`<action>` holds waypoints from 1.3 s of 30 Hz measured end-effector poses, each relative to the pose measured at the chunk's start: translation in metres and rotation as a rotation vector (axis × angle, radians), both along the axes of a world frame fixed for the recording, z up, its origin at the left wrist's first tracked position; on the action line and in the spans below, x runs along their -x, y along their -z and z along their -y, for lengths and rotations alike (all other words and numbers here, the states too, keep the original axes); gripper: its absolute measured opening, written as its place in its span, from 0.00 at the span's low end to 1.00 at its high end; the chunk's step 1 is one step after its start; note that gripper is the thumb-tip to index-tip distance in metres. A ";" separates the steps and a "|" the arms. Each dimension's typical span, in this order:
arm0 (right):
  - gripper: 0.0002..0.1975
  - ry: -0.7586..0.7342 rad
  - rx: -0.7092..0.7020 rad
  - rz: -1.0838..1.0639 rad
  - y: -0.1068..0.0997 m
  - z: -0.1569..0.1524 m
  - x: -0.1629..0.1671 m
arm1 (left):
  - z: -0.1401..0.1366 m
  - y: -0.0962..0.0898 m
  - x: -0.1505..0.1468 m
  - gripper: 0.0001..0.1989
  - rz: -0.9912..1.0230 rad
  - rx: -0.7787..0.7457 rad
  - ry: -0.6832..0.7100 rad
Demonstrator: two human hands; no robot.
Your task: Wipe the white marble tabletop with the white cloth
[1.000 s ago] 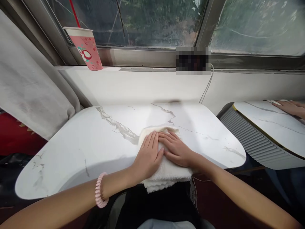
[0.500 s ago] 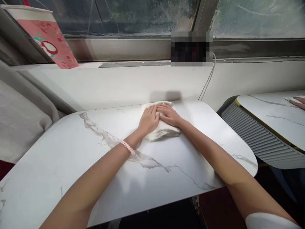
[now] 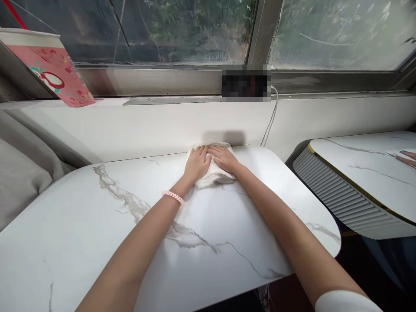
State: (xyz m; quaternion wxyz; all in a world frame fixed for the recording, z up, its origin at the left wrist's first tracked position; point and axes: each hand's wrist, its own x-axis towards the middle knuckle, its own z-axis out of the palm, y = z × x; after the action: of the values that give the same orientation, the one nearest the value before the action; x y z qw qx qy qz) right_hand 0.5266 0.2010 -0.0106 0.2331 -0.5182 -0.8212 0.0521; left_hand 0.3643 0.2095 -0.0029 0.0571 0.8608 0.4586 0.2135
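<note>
A folded white cloth (image 3: 214,175) lies near the back edge of a white marble-patterned table (image 3: 110,225). My left hand (image 3: 196,164) rests flat on its left part, fingers stretched toward the wall. Beside it, my right hand (image 3: 224,158) lies flat on the cloth's right part, and the fingertips of both hands nearly meet. Both hands are open, pressing down rather than gripping. A pink coiled band (image 3: 173,197) circles my left wrist. The hands hide much of the cloth's top.
A pink paper cup (image 3: 60,76) with a red straw stands on the window ledge at left. A pixelated dark object (image 3: 246,84) with a white cable (image 3: 270,121) sits on the ledge. At right, another person's hand (image 3: 406,160) is at a second marble-patterned table (image 3: 373,160).
Both hands and the cloth have slid across the table toward the wall and slightly right. The view has tilted up a little, showing more window.
</note>
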 end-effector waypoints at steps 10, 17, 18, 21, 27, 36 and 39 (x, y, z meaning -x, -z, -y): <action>0.25 0.000 -0.009 0.052 -0.002 0.083 -0.013 | 0.076 -0.003 -0.011 0.26 0.008 0.041 0.017; 0.26 0.026 -0.070 0.073 0.003 0.186 -0.023 | 0.161 -0.002 -0.013 0.27 0.038 0.061 0.162; 0.26 0.022 -0.086 0.062 0.003 0.199 -0.024 | 0.174 -0.002 -0.012 0.27 0.036 0.067 0.178; 0.26 -0.008 -0.122 0.024 0.003 0.228 -0.025 | 0.202 -0.002 -0.010 0.29 0.014 0.090 0.215; 0.24 -0.074 -0.029 -0.019 -0.013 0.235 -0.029 | 0.211 -0.001 -0.011 0.30 -0.006 0.096 0.231; 0.21 -0.068 -0.057 -0.088 -0.008 0.152 -0.058 | 0.135 -0.007 -0.044 0.29 -0.017 0.126 0.187; 0.20 -0.025 -0.106 -0.124 -0.003 0.115 -0.070 | 0.098 -0.010 -0.061 0.25 0.009 0.097 0.188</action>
State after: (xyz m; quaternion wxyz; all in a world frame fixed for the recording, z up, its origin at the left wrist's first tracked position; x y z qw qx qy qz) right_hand 0.5970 0.0861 -0.0075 0.3098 -0.4906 -0.8133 0.0437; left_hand 0.4257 0.1113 0.0068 0.1203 0.8952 0.3855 0.1886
